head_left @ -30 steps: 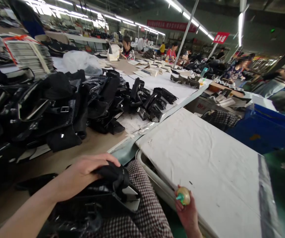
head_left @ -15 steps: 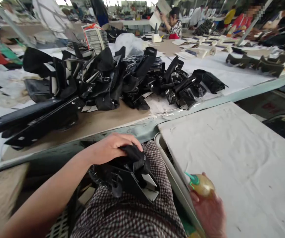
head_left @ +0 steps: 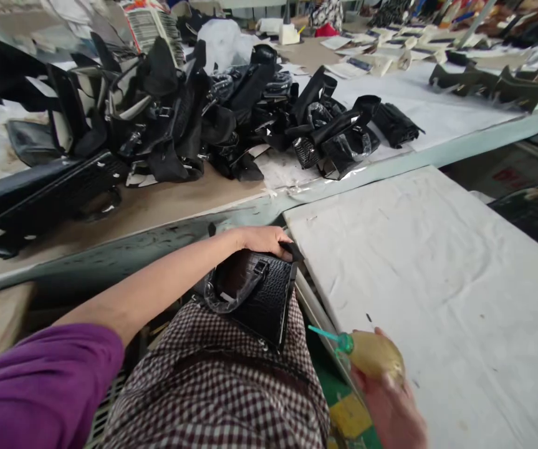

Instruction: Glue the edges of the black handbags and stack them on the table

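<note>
A black crocodile-textured handbag (head_left: 273,290) rests on my lap, over the checked cloth (head_left: 212,399). Its handle (head_left: 238,302) is wrapped in clear plastic and hangs toward me. My left hand (head_left: 269,242) grips the bag's far top edge, where a black flap sticks out; the fingertips are partly hidden. To the right, my right hand (head_left: 390,393) is wrapped round a squeeze bottle (head_left: 376,355) of yellowish liquid. The bottle has a green cap and a thin nozzle pointing left, apart from the bag.
A heap of black bag pieces (head_left: 179,125) covers the bench ahead. On my right lies a white-covered board (head_left: 427,262). Olive pieces (head_left: 488,84) stand at the bench's far right. A stack of papers (head_left: 151,28) and a clear plastic bag (head_left: 226,43) sit behind the heap.
The handbag has been turned, so its textured side and handle now show instead of its open end. My left hand has shifted right and away from me. The bottle has moved slightly left.
</note>
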Action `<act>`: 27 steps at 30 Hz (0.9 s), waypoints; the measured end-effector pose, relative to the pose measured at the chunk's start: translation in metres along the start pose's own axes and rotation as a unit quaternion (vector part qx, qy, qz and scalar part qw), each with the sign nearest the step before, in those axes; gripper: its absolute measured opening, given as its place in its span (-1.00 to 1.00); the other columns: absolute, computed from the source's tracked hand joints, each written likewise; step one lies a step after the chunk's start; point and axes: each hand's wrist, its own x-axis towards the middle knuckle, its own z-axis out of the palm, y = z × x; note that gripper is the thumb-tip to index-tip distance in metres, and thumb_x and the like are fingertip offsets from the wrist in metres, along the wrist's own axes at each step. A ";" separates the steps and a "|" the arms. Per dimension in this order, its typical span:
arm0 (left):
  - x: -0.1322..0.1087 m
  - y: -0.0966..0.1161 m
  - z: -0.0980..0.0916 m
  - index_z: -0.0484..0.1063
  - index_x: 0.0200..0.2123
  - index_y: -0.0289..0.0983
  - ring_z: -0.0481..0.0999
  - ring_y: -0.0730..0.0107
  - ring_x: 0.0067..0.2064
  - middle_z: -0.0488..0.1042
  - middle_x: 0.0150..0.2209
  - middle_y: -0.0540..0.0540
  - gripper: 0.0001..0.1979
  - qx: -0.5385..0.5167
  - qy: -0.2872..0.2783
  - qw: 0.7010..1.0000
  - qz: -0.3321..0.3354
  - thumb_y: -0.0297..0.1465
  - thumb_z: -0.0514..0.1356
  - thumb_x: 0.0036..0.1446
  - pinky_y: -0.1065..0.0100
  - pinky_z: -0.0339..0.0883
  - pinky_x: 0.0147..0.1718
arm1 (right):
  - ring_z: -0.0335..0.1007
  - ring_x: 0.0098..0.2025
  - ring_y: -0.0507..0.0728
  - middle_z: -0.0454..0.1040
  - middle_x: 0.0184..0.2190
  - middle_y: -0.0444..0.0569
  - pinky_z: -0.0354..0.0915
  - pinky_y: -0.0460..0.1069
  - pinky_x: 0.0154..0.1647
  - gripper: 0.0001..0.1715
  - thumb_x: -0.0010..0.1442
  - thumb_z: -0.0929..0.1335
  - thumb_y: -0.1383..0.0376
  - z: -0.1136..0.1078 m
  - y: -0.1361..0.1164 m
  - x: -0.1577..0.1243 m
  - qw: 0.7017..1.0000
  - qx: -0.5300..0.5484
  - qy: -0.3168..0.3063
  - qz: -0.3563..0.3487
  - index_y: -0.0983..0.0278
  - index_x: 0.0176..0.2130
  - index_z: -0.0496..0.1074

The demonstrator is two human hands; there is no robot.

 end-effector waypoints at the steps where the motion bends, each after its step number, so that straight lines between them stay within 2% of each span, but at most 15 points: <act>1: 0.009 -0.001 0.003 0.58 -0.21 -0.33 0.45 0.37 -0.32 0.56 -0.36 -0.02 -0.67 0.005 -0.008 1.000 0.000 -0.21 0.30 0.04 0.38 0.27 -0.26 | 0.47 -0.13 0.24 0.45 0.04 0.12 0.45 0.00 -0.35 -0.05 -0.09 0.54 0.06 0.001 0.000 -0.002 1.000 -0.020 0.011 -0.016 0.12 0.24 0.29; 5: 0.025 0.001 0.011 0.59 -0.27 -0.32 0.44 0.37 -0.31 0.54 -0.39 -0.01 -0.73 0.016 -0.021 1.000 0.011 -0.25 0.31 0.02 0.38 0.26 -0.27 | 0.33 -0.42 0.05 0.45 -0.20 -0.01 0.24 -0.13 -0.59 -0.14 -0.13 0.55 0.04 0.009 -0.002 -0.006 0.993 -0.083 0.070 -0.050 0.15 0.13 0.36; 8: 0.020 0.004 0.011 0.59 -0.22 -0.32 0.47 0.36 -0.30 0.56 -0.35 -0.04 -0.72 -0.001 -0.027 0.999 0.021 -0.27 0.30 0.03 0.35 0.28 -0.23 | 0.29 -0.43 0.06 0.42 -0.23 -0.03 0.22 -0.12 -0.62 -0.13 -0.20 0.55 -0.06 0.015 -0.004 -0.003 0.994 -0.067 0.065 -0.047 0.16 0.06 0.37; 11: 0.004 0.007 0.008 0.58 -0.17 -0.30 0.50 0.34 -0.24 0.58 -0.27 -0.08 -0.72 -0.012 -0.020 0.999 0.042 -0.27 0.29 0.09 0.33 0.30 -0.17 | 0.35 -0.35 0.11 0.41 -0.13 0.00 0.31 -0.08 -0.57 -0.14 -0.20 0.54 -0.12 0.020 -0.004 0.001 0.997 -0.058 0.030 -0.031 0.12 0.02 0.35; 13: -0.011 0.008 0.007 0.57 -0.16 -0.30 0.52 0.31 -0.18 0.58 -0.22 -0.10 -0.74 -0.006 0.000 0.998 0.063 -0.28 0.28 0.12 0.32 0.31 -0.13 | 0.36 -0.33 0.12 0.41 -0.09 0.03 0.30 -0.08 -0.56 -0.14 -0.20 0.55 -0.11 0.024 -0.005 0.002 0.997 -0.070 0.028 -0.029 0.13 0.02 0.35; 16: -0.037 0.014 0.004 0.55 -0.15 -0.32 0.52 0.28 -0.14 0.58 -0.18 -0.13 -0.75 0.022 0.045 0.995 0.090 -0.30 0.25 0.18 0.31 0.30 -0.11 | 0.33 -0.37 0.08 0.42 -0.14 0.01 0.26 -0.10 -0.57 -0.15 -0.16 0.56 -0.03 0.031 -0.006 0.001 0.992 -0.111 0.033 -0.045 0.17 0.06 0.36; 19: -0.060 0.019 0.003 0.55 -0.14 -0.32 0.52 0.31 -0.13 0.58 -0.17 -0.12 -0.79 0.049 0.081 0.990 0.103 -0.34 0.23 0.21 0.31 0.30 -0.10 | 0.26 -0.41 0.02 0.41 -0.20 -0.04 0.19 -0.14 -0.58 -0.19 -0.03 0.53 0.03 0.040 -0.009 -0.002 0.986 -0.148 0.015 -0.075 0.15 0.15 0.35; 23: -0.072 0.019 0.004 0.55 -0.13 -0.29 0.52 0.34 -0.12 0.58 -0.17 -0.10 -0.81 0.084 0.101 0.983 0.128 -0.38 0.22 0.22 0.33 0.30 -0.09 | 0.38 -0.23 0.13 0.43 -0.06 0.01 0.34 -0.09 -0.43 -0.19 0.03 0.50 0.01 0.046 -0.013 -0.008 0.989 -0.138 -0.007 -0.051 0.10 0.21 0.31; 25: -0.070 0.014 0.007 0.55 -0.14 -0.29 0.52 0.34 -0.12 0.58 -0.17 -0.11 -0.82 0.084 0.104 0.982 0.136 -0.40 0.22 0.22 0.33 0.30 -0.08 | 0.42 -0.08 0.22 0.42 0.02 0.03 0.42 -0.03 -0.28 -0.13 -0.02 0.52 0.01 0.046 -0.014 -0.012 0.990 -0.134 -0.024 -0.025 0.08 0.22 0.28; 27: -0.063 0.009 0.010 0.55 -0.15 -0.29 0.52 0.35 -0.13 0.58 -0.18 -0.11 -0.82 0.079 0.107 0.981 0.139 -0.39 0.22 0.21 0.34 0.30 -0.09 | 0.42 -0.01 0.24 0.43 0.04 -0.01 0.44 -0.01 -0.16 -0.06 -0.08 0.56 0.05 0.046 -0.015 -0.015 0.988 -0.147 -0.040 -0.008 0.04 0.23 0.24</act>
